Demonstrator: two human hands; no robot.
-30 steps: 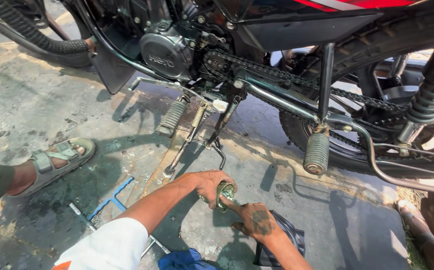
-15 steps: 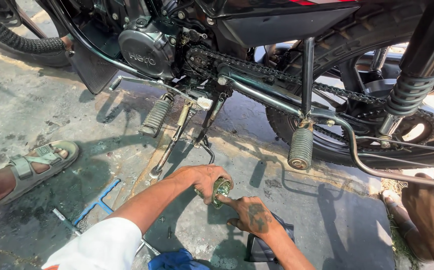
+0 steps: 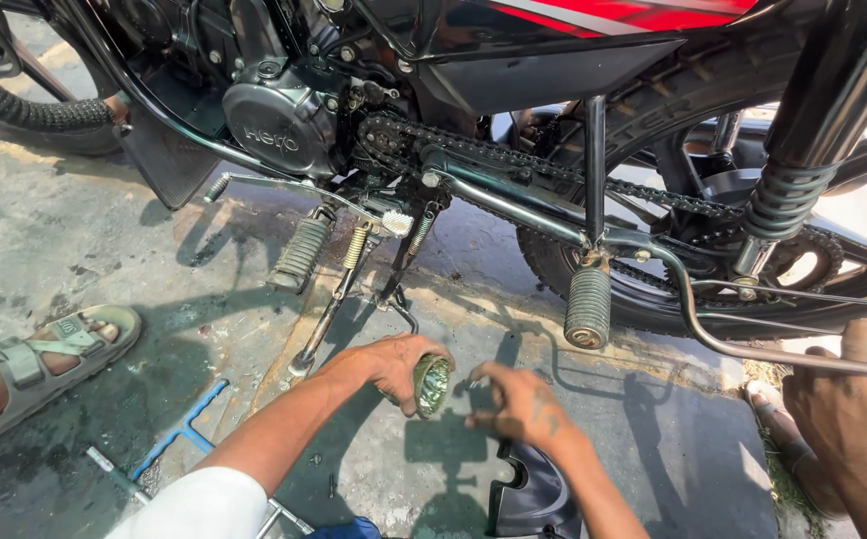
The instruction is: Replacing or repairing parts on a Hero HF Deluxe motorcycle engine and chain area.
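Grey, wet concrete floor [image 3: 74,250] lies under a black and red motorbike [image 3: 513,70]. The person's left hand [image 3: 394,364] is low in the middle of the view, just in front of the bike. Its fingers are curled tight around a small shiny cup [image 3: 432,384], and the open mouth of the cup faces the right hand. The right hand [image 3: 523,404] is just beside the cup but does not touch it. Its fingers are spread loose and hold nothing.

A black plastic cover [image 3: 533,494] lies on the floor under the right arm. Blue bars [image 3: 179,434] lie on the floor near the left arm.

Behind the hands, the bike's stand [image 3: 334,304] reaches down to the floor, and two ribbed footrests [image 3: 588,304] stick out. The chain [image 3: 553,165] runs above them to the back wheel [image 3: 653,299]. These parts stand between the hands and the engine [image 3: 279,125].

A foot in a grey sandal [image 3: 44,354] is on the left. Another person's hand [image 3: 853,399] rests at a thin metal bar [image 3: 793,354] on the right.
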